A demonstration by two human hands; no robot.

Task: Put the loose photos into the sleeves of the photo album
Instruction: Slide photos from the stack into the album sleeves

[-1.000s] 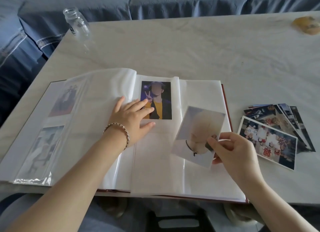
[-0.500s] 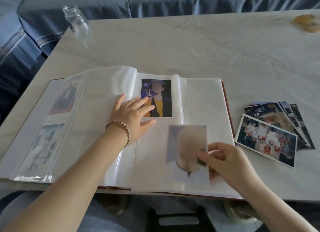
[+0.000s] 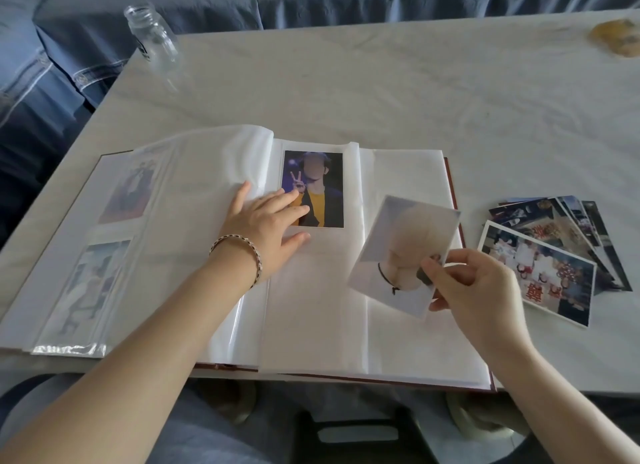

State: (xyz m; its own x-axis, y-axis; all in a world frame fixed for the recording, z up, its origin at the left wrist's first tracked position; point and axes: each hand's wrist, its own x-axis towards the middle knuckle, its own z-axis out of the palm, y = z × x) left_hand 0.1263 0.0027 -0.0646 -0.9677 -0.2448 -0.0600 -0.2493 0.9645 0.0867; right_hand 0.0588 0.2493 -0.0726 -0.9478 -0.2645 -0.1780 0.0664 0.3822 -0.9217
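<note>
Two bare forearms, uncovered right down to bottom frame edge. Left hand: slim bracelet snug round wrist, small pale metallic links alternating with dark ones, chain or bead style. Right hand: short, neatly trimmed nails, natural finish. Same short nails on left. Lap at bottom of frame covered in blue-grey fabric, possibly denim trousers; blurred and dim there, weave not readable. Fabric smooth, with faint soft folds.
</note>
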